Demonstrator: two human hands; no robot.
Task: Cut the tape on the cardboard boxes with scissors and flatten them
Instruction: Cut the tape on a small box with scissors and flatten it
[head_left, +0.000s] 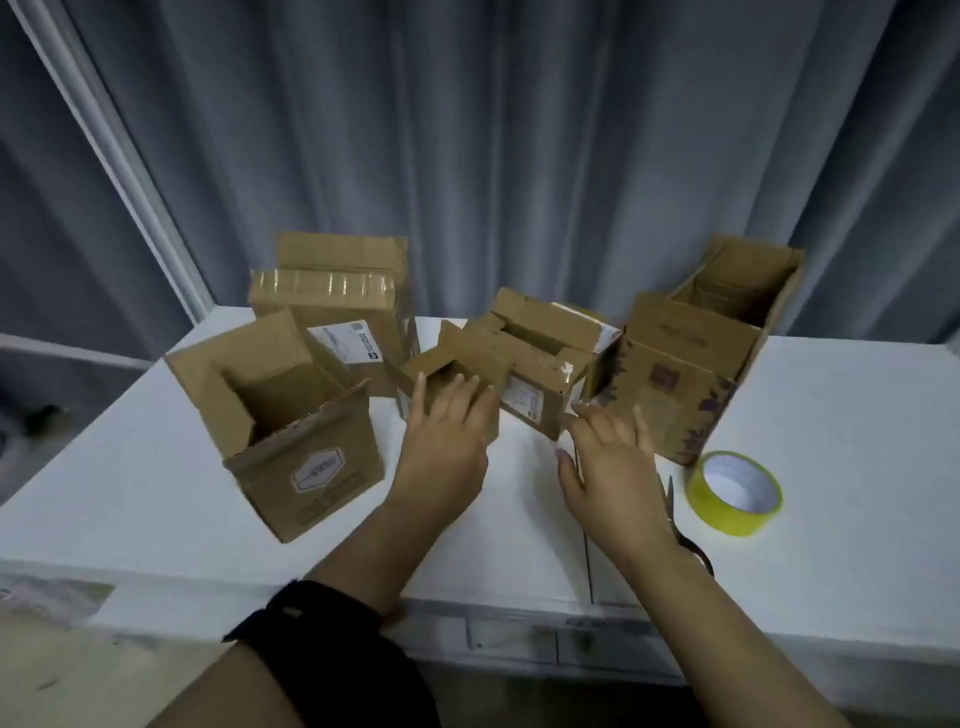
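Left hand steadies small box, fingers straight; right hand, open over scissors, probably must grasp them next.

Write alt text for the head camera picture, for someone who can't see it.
Two bare hands reach over a white table toward several cardboard boxes, the left hand flat against a small open box in the middle, the right hand open nearby. Scissors lie partly hidden under the right wrist, beside a roll of yellow tape; grey curtains hang behind.
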